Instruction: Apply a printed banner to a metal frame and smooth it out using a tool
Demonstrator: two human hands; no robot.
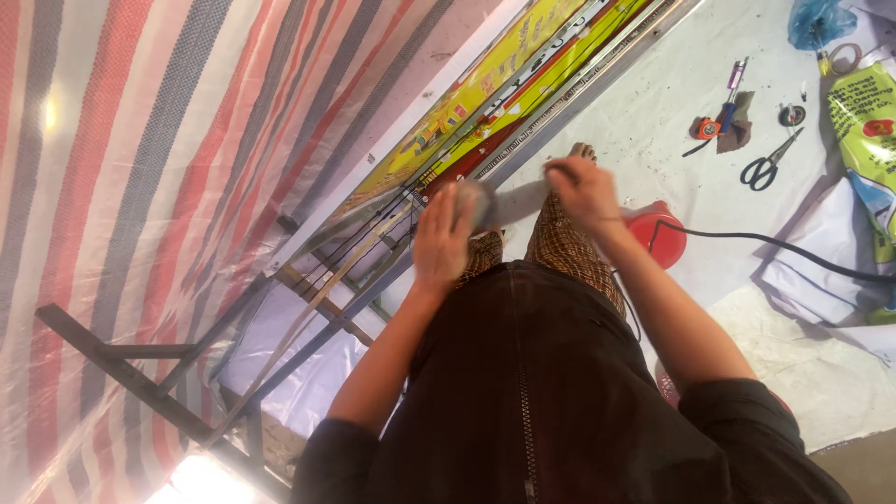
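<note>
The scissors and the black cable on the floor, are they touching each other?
Apart. The head view shows the scissors lying on pale floor sheet, with bare sheet between them and the black cable.

A woven plastic tarpaulin [140,187] is striped red, grey-blue and white. A long printed banner [504,84] is yellow with red bands and a white border. The floor sheet [672,121] is white with dark specks. The person's zipped jacket [532,401] is black; the trousers [560,247] are brown check. A round plastic tub [665,238] is red, its cable [784,247] black. Scissors [767,166] have black handles. A crumpled bag [819,21] is blue.
</note>
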